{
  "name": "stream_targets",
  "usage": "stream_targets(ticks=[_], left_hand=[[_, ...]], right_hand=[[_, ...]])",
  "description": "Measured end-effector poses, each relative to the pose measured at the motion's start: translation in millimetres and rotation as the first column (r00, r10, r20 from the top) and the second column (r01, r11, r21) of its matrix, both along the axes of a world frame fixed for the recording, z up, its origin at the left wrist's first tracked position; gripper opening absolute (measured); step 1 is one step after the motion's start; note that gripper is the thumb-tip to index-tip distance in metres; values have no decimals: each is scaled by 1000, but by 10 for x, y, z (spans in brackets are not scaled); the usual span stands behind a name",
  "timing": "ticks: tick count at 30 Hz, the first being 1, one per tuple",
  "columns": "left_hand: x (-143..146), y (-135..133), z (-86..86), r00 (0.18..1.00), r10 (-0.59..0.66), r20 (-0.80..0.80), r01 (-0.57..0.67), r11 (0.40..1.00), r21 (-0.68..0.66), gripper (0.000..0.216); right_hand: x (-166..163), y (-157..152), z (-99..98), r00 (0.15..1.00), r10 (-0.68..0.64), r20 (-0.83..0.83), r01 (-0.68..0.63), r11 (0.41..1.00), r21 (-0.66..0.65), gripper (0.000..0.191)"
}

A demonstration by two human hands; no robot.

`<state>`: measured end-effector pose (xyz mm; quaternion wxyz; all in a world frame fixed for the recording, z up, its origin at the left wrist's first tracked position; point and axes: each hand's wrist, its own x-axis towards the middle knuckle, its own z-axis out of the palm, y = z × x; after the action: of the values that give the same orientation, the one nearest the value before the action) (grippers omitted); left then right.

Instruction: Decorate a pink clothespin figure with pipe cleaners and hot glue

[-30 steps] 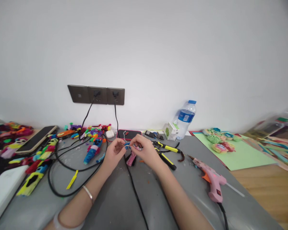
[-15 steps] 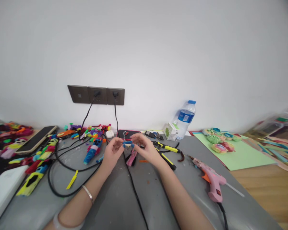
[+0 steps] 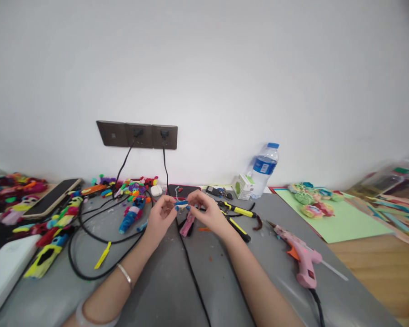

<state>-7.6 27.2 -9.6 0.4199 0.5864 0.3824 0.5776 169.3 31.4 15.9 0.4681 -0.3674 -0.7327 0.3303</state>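
Observation:
My left hand (image 3: 161,218) and my right hand (image 3: 208,212) meet above the grey table, pinching a small blue-and-white fuzzy strip (image 3: 182,203) between thumbs and fingertips. It looks like pipe cleaner, held level, one end in each hand. A thin pale twisted wire (image 3: 176,192) rises just behind it; whether the two are joined I cannot tell. Below the fingers lies a pink-handled tool (image 3: 187,225), partly covered by my right hand. Pliers with yellow-and-black handles (image 3: 240,210) rest right of my right hand.
A pink glue gun (image 3: 306,261) lies at right, near green paper (image 3: 344,222) bearing crinkled flowers. A water bottle (image 3: 265,170) and small box (image 3: 243,186) stand by the wall. Black cables (image 3: 191,268) cross the table. Fuzzy figures (image 3: 49,256), a phone (image 3: 52,197) and a white case (image 3: 12,272) lie left.
Both hands stay almost in place with the strip between them. My right fingers have shifted very slightly; nothing is let go.

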Motion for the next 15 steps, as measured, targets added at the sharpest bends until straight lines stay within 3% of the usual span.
stream_targets(ticks=[15], left_hand=[[4,-27,18,998,-54,-13,54,999,1,18]], right_hand=[[-5,-7,-6,1000,-5,-9,5,1000,-16,6]])
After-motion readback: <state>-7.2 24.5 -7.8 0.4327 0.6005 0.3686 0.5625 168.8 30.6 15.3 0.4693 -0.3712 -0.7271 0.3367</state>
